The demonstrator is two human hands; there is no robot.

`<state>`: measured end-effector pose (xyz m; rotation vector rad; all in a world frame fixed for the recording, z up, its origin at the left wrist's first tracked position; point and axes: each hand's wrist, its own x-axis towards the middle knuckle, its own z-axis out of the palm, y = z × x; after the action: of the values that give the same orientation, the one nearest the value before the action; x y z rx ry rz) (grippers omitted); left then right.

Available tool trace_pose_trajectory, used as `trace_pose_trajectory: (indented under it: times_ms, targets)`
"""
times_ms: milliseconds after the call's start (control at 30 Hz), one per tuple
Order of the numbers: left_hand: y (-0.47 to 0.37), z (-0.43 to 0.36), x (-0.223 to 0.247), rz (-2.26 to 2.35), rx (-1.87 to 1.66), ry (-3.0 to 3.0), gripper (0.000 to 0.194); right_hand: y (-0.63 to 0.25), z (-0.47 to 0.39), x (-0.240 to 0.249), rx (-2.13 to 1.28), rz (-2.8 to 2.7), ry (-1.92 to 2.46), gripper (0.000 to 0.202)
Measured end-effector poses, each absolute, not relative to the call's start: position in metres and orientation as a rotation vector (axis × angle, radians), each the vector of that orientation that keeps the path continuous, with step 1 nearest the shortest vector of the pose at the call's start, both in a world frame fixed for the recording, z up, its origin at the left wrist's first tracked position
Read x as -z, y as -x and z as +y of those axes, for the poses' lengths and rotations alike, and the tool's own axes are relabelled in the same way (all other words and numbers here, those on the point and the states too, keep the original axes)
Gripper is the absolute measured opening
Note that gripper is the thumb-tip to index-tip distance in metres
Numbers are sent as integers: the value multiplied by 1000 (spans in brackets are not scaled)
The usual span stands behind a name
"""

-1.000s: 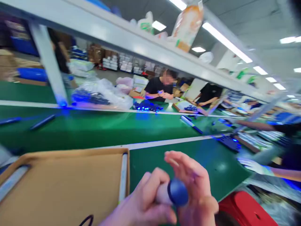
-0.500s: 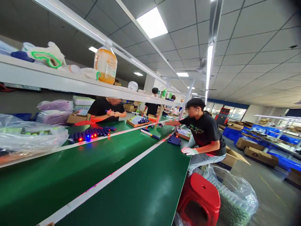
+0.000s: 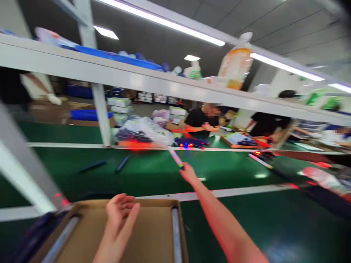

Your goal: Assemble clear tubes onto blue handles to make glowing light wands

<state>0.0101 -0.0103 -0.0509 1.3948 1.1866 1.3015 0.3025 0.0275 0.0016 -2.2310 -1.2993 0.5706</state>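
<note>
Over the table (image 3: pixel 148 164), the white stick (image 3: pixel 174 156) points forward-left.

Tray (image 3: pixel 153 226) on the bench (image 3: pixel 246 223) here, one tube (image 3: pixel 61 239) along its left edge, another tube (image 3: pixel 176 233) along its right, and the left hand (image 3: pixel 119 215) above it, near the far edge. Beyond that edge, two rods (image 3: pixel 122 164) lie on the left half of the middle strip (image 3: pixel 153 171). To their right, the right hand (image 3: pixel 189 173) has a wand (image 3: pixel 174 156) over the strip, pointing toward the bag (image 3: pixel 157 131) at the strip's far edge. Right of the bag, a pile (image 3: pixel 192 142); behind it, a person (image 3: pixel 199 118).
</note>
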Motion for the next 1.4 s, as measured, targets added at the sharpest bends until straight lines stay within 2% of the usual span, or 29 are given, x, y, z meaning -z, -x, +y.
trace_pose_trajectory:
  times_ms: [133, 233, 300, 433, 533, 600, 733, 833, 933, 1100, 1167, 1267, 1400]
  targets:
    - [63, 44, 75, 1551, -1063, -1850, 35, -300, 91, 37, -496, -1306, 2411, 39]
    - [87, 95, 75, 1922, -643, -2076, 27, -260, 136, 65, -452, -1420, 2388, 40]
    - [84, 124, 73, 1993, -359, -2140, 27, -213, 173, 82, -497, -1533, 2318, 38]
    - [56, 150, 78, 1688, -89, -2351, 30, -130, 248, 103, -608, -1662, 2258, 40]
    - [46, 153, 83, 1505, 89, -2416, 37, -106, 283, 108, -629, -1750, 2263, 39]
    - [48, 157, 83, 1440, 199, -2402, 39, -97, 294, 109, -612, -1862, 2208, 37]
    - [49, 173, 80, 1330, 367, -2370, 61, -71, 297, 107, -527, -2126, 1978, 37]
    - [38, 177, 80, 1274, 486, -2351, 66, -55, 291, 97, -516, -2216, 1925, 36]
    - [30, 168, 80, 1250, 485, -2387, 57, -67, 279, 76, -547, -2192, 1971, 34]
    - [52, 132, 62, 1266, 204, -2527, 41, -146, 208, 39, -653, -2000, 1980, 32]
    - [73, 112, 51, 1287, 136, -2536, 33, -184, 150, 32, -759, -1907, 1935, 29]
    - [105, 75, 49, 1306, 27, -2542, 39, -217, 38, 36, -993, -1793, 1849, 28]
    - [124, 14, 85, 1374, -124, -2462, 39, -201, -87, 59, -1126, -1704, 1784, 17]
